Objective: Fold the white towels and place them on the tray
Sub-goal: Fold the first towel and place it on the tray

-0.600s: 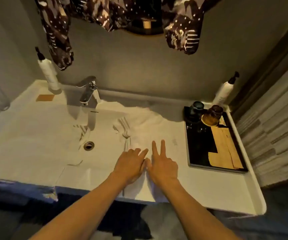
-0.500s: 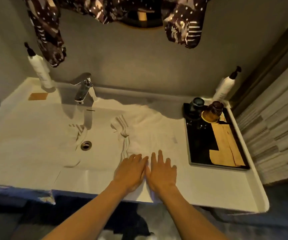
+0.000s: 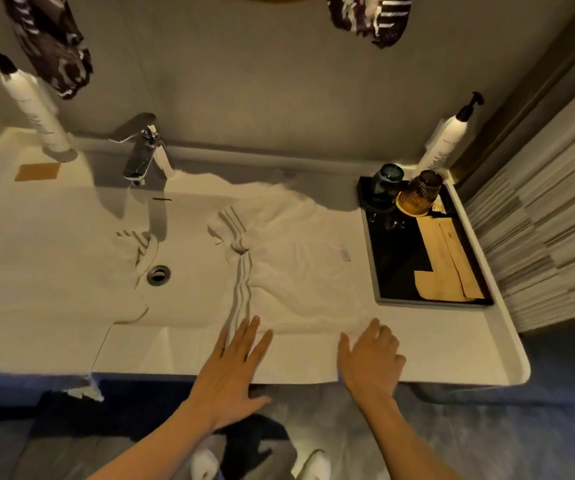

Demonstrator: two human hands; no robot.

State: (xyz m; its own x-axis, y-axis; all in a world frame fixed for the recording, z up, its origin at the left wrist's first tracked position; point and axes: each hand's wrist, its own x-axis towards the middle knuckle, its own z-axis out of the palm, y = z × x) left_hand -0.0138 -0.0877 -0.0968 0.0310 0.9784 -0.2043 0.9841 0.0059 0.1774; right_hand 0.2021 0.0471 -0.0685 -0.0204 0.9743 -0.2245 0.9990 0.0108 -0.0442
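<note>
Head view puts you mid-smoothing, not yet folding. Your left hand (image 3: 234,368) lies flat with fingers spread wide on the near edge of the white towel (image 3: 300,271), beside its grey stripes. Your right hand (image 3: 369,358) also presses flat on that near hem, fingers straight (neither grip is closed round any cloth). The towel is spread over the counter (image 3: 452,355) between the sink drain (image 3: 158,274) and the black tray (image 3: 371,237), its far part rumpled. A second towel (image 3: 140,247) sits bunched in the basin on the left.

Half a second ago your hands sat side by side, nearly touching; now they are apart, so the near hem has been swept flat.

Next, I judge, you need to pinch the near corners and carry them to the far edge. The tray already holds two cups and brown paper packets, so free room is tight.
</note>
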